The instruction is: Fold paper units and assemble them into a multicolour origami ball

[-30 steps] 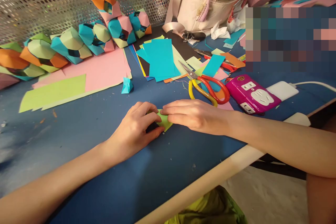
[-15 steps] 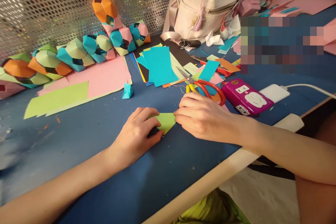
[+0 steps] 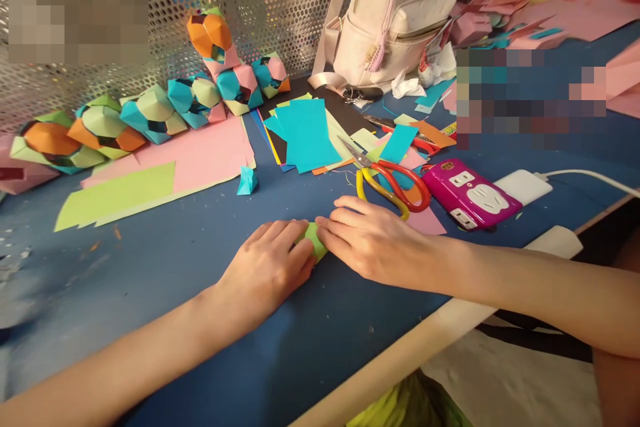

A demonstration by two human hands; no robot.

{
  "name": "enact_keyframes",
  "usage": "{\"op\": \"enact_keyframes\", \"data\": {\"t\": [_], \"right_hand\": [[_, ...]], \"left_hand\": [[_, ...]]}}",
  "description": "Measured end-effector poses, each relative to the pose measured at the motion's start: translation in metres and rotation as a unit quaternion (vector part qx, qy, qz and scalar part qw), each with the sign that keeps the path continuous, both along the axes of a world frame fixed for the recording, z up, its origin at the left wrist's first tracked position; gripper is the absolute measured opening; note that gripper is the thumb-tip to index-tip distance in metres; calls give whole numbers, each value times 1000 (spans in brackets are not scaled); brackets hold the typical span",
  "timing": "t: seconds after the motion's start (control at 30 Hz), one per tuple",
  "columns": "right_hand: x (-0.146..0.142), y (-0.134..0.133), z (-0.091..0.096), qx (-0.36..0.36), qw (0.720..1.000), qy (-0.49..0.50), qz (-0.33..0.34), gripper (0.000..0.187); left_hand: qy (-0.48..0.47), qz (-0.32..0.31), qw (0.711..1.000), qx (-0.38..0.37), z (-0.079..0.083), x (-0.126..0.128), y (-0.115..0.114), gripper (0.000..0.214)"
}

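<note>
A small light-green paper piece [image 3: 315, 241] lies on the blue tabletop [image 3: 200, 260], mostly covered by both hands. My left hand [image 3: 267, 265] presses down on its left side with the fingers curled together. My right hand [image 3: 373, 243] pinches the paper's right edge with its fingertips. Only a small strip of green shows between the two hands.
Red-and-yellow scissors [image 3: 387, 177] lie just behind my right hand, next to a magenta power strip [image 3: 473, 195]. Sheets of cyan paper [image 3: 305, 133], pink paper [image 3: 200, 153] and green paper [image 3: 117, 195] are spread behind. Folded paper modules [image 3: 150, 113] line the perforated wall. A white backpack [image 3: 395, 13] stands at the back.
The hands have closed together over the green paper, which now shows much less than half a second ago. The view has shifted slightly downward.
</note>
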State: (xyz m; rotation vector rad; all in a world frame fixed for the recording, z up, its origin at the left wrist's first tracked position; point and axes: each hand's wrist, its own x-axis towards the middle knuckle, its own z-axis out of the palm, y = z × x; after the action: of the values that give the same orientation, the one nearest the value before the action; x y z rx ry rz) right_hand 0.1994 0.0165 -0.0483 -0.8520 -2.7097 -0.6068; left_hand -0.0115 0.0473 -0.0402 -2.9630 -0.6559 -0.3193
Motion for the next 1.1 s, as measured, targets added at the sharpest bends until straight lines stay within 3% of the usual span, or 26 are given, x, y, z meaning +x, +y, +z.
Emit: {"op": "enact_keyframes", "data": {"t": [0.17,0.77,0.97,1.1], "right_hand": [[-3,-8,3,39,998,-38,-37,28],[1,-28,9,43,986,-30,-157,21],[4,-17,12,26,984,124,-123,20],[2,-9,7,-60,986,145,-65,30]], "left_hand": [[41,44,996,69,1,0,-5,19],[16,48,986,157,-1,3,-9,8],[2,64,989,136,1,4,-9,7],[-47,60,992,101,-2,2,-4,7]]}}
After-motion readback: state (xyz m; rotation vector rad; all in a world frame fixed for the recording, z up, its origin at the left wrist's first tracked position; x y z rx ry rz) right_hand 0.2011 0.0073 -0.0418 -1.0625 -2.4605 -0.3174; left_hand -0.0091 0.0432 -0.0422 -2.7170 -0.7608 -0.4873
